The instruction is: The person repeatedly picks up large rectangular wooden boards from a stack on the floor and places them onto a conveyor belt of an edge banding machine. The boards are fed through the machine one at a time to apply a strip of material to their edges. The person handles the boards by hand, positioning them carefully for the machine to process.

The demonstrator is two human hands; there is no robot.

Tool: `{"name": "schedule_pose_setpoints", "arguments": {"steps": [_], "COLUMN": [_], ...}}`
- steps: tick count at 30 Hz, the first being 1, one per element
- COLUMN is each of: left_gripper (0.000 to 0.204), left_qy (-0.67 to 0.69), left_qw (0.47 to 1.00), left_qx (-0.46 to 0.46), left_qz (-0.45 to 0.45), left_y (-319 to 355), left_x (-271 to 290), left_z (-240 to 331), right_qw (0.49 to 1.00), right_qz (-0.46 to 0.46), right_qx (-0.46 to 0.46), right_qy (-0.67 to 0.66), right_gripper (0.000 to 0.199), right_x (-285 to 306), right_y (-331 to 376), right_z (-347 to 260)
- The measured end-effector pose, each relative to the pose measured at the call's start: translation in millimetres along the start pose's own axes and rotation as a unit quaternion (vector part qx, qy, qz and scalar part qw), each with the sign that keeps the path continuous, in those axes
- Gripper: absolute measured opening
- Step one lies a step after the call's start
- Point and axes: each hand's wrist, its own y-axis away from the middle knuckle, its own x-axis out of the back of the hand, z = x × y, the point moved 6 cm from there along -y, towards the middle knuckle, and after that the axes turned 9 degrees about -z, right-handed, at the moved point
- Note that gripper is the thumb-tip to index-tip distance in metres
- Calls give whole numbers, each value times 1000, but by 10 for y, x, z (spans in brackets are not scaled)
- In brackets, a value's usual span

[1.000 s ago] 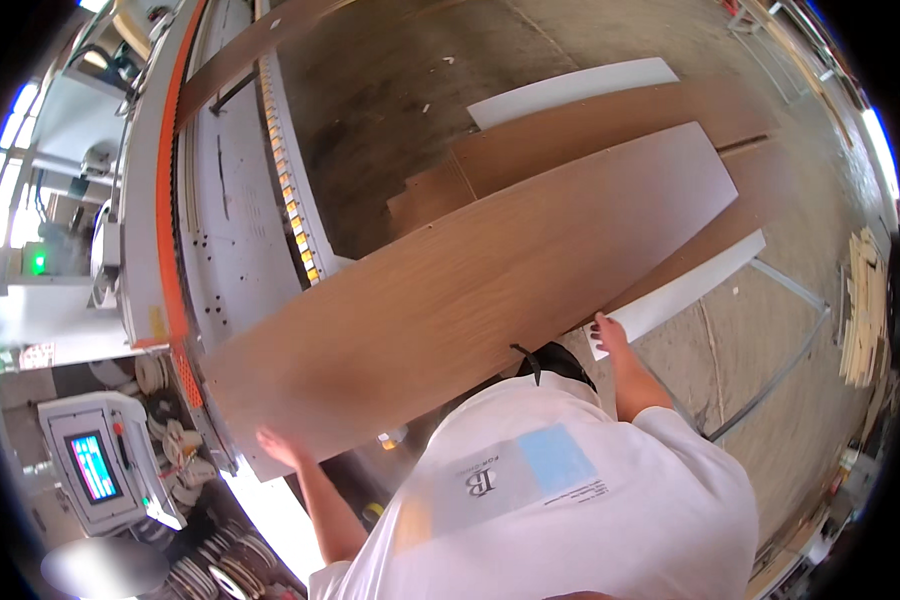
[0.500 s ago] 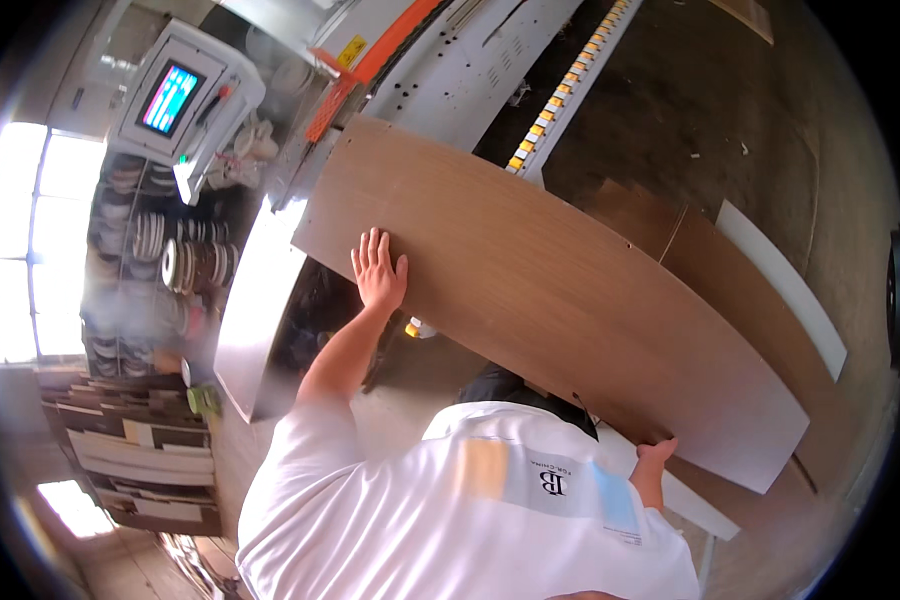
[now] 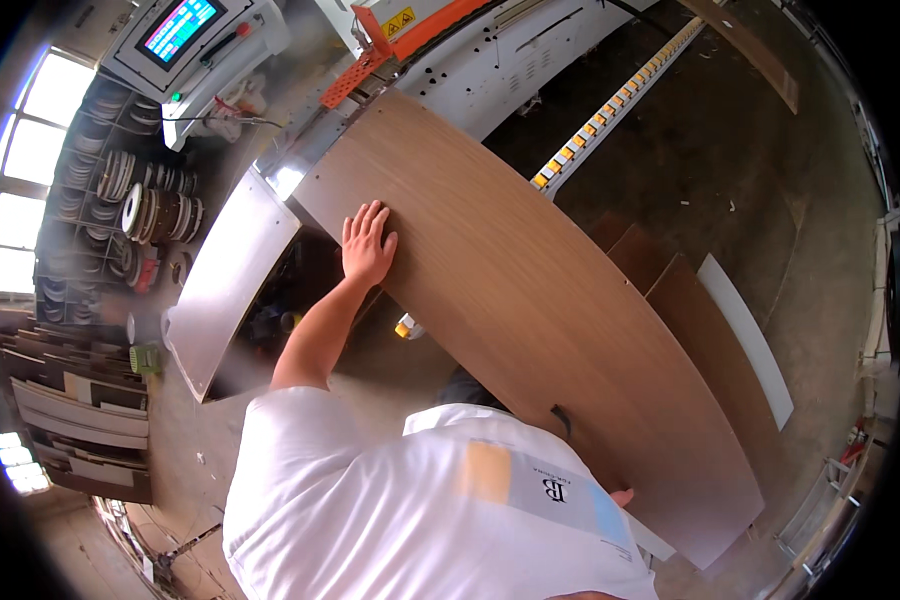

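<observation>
A long wood-grain panel (image 3: 510, 270) lies slantwise before me, its far-left end at the machine and its near-right end beside my body. My left hand (image 3: 368, 245) rests flat on its top face near the left edge, fingers stretched out and holding nothing. Of my right hand (image 3: 622, 497) only a small part shows at the panel's near edge, apparently the thumb over the top; my shirt and the panel hide the other fingers. A short dark strip (image 3: 561, 420) shows at the panel's near edge, close to my shirt.
Ahead stands a white machine (image 3: 540, 65) with an orange guard (image 3: 355, 78), a control screen (image 3: 182, 28) and a rail of yellow rollers (image 3: 620, 105). A white-topped table (image 3: 232, 270) is at left, tape rolls (image 3: 150, 212) beyond. More boards (image 3: 710, 320) lie right of the panel.
My view has turned, so the panel and machine appear rotated clockwise. The left hand keeps its flat contact on the panel. Less of my right hand shows now.
</observation>
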Motion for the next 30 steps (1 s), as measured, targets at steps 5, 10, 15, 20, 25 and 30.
{"name": "schedule_pose_setpoints", "arguments": {"steps": [5, 10, 15, 20, 25, 30], "left_gripper": [51, 50, 49, 48, 47, 46], "left_qy": [-5, 1, 10, 49, 72, 85], "left_qw": [999, 994, 988, 986, 984, 983], "left_qx": [31, 110, 152, 149, 151, 150], "left_qz": [-3, 23, 40, 56, 61, 69], "left_y": [-300, -591, -833, -983, -1052, -1154], "left_x": [-57, -121, -176, -221, -261, -256], "left_z": [-444, -936, -1331, -1568, -1623, -1602], "right_qw": [1000, 999, 998, 997, 995, 992], "right_qz": [-15, -32, -46, -55, -59, -64], "right_qx": [11, 6, 7, 9, 10, 10], "right_qy": [2, 13, 41, 59, 80, 107], "right_gripper": [58, 58, 58, 58, 58, 58], "right_x": [-85, -302, -568, -870, -1119, -1339], "right_y": [198, 346, 441, 477, 498, 464], "right_z": [44, 144, 167, 209, 235, 230]}}
